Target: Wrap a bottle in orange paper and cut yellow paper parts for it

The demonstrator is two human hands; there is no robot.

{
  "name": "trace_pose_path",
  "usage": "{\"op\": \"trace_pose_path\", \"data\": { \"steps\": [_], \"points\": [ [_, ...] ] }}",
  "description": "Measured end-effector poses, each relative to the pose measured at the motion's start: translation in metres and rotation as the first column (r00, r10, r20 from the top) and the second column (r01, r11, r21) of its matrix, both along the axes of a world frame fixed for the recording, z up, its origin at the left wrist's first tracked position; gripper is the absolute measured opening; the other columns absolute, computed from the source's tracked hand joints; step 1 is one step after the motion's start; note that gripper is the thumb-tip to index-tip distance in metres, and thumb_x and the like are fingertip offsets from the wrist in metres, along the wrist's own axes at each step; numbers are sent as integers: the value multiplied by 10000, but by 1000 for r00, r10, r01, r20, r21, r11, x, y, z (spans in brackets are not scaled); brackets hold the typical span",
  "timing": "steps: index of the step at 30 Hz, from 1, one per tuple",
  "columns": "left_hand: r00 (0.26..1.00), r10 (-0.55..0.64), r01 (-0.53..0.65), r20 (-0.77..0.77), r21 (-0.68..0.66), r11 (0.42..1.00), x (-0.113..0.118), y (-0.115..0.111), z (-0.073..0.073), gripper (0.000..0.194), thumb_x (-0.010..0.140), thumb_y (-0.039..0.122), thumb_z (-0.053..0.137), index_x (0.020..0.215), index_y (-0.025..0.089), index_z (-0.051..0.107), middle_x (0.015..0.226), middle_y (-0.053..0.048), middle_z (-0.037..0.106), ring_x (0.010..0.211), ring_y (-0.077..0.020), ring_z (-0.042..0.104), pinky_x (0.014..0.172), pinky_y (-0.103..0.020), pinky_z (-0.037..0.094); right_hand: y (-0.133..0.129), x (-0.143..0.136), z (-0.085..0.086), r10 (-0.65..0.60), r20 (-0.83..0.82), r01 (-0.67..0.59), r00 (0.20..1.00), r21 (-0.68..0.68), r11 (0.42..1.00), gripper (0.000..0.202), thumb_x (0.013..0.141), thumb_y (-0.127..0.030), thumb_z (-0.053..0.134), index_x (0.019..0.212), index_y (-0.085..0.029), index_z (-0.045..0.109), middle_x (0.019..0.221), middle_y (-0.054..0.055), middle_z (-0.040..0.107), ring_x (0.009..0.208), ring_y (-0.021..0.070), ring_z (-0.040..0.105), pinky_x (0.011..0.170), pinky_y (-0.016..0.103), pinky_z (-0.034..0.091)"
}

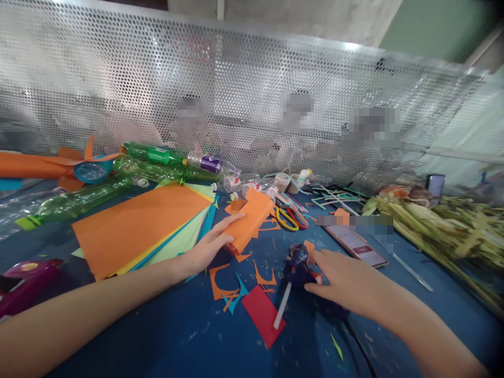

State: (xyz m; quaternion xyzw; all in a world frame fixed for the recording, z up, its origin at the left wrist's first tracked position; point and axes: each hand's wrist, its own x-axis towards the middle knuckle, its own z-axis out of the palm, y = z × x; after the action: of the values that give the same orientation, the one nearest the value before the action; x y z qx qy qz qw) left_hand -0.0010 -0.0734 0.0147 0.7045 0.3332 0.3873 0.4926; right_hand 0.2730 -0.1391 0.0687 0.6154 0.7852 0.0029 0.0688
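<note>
My left hand grips the side of a folded orange paper wrap, which leans up from the table; a dark red edge shows at its lower end. My right hand is closed on a dark blue hot glue gun lying on its side. A white glue stick sticks out of the gun towards me, over a small red paper rectangle. Orange paper offcuts and blue scraps are scattered between my hands. The fingertips of my right hand are partly hidden.
Coloured paper sheets and green plastic bottles lie left, near a purple tool. Scissors rest behind the wrap. A phone and dried husks are right. A perforated metal screen stands behind. The gun's cord runs forward.
</note>
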Motion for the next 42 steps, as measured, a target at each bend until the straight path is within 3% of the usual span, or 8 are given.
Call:
{"op": "trace_pose_path", "data": {
  "steps": [2, 5, 8, 11, 17, 23, 31, 42],
  "points": [
    [1000, -5, 5, -25, -8, 1000, -1, -3, 4, 474, 844, 242, 400, 1312, 315, 385, 1404, 6, 355, 1168, -268, 451, 974, -420, 385, -1, -10, 8, 32, -82, -21, 996, 124, 992, 313, 796, -325, 534, 1073, -180, 561, 994, 105, 639, 925, 269, 608, 763, 381, 472],
    [996, -10, 13, -87, 32, 999, -1, -5, 8, 476, 841, 229, 414, 1310, 302, 389, 1437, 19, 295, 1280, -260, 305, 1054, -408, 283, -2, -35, 9, 120, -227, -57, 966, 268, 962, 433, 891, -308, 398, 1319, -271, 349, 911, 44, 635, 812, 192, 620, 688, 313, 489],
    [992, -20, 33, -126, 105, 994, -1, -7, 9, 487, 841, 218, 421, 1318, 303, 374, 1418, 13, 328, 1296, -242, 277, 1084, -415, 217, -3, -60, -4, 289, -120, -240, 950, 314, 919, 509, 899, -258, 387, 1376, -344, 233, 890, 35, 599, 796, 193, 595, 664, 315, 483],
    [990, -26, 43, -137, 124, 991, 0, -7, 9, 482, 844, 226, 427, 1314, 320, 376, 1396, 11, 362, 1287, -252, 288, 1084, -448, 202, -4, -74, -20, 342, 30, -333, 939, 321, 887, 606, 877, -225, 432, 1393, -382, 156, 840, 34, 576, 756, 201, 572, 621, 312, 469],
    [994, -71, 84, -84, 160, 983, 2, -6, 6, 476, 835, 253, 475, 1301, 314, 397, 1379, -13, 371, 1277, -261, 293, 1071, -452, 230, 1, -71, -31, 324, 103, -339, 941, 364, 868, 605, 891, -252, 400, 1409, -357, 106, 834, 41, 555, 753, 202, 544, 610, 306, 444],
    [994, -58, 72, -93, 153, 986, 1, -4, 4, 492, 827, 244, 490, 1303, 317, 391, 1356, -22, 378, 1268, -276, 289, 1059, -466, 246, 5, -66, -30, 247, 99, -266, 964, 365, 892, 563, 898, -267, 386, 1405, -344, 155, 868, 54, 569, 783, 223, 555, 641, 336, 446],
    [993, -80, 89, -83, 112, 990, 3, -5, 6, 503, 814, 237, 485, 1299, 329, 392, 1273, -48, 425, 1132, -255, 418, 985, -448, 353, 12, -55, -28, 141, 54, -151, 989, 420, 895, 497, 903, -284, 354, 1388, -300, 246, 833, 56, 577, 773, 230, 570, 641, 334, 439],
    [989, -91, 108, -117, 144, 984, 2, -4, 4, 505, 824, 241, 466, 1314, 318, 374, 1262, -59, 438, 1086, -251, 453, 934, -419, 400, 11, -55, -28, 125, 20, -121, 992, 437, 891, 515, 896, -284, 359, 1395, -297, 231, 836, 59, 586, 778, 226, 569, 615, 307, 433]
  ]
}}
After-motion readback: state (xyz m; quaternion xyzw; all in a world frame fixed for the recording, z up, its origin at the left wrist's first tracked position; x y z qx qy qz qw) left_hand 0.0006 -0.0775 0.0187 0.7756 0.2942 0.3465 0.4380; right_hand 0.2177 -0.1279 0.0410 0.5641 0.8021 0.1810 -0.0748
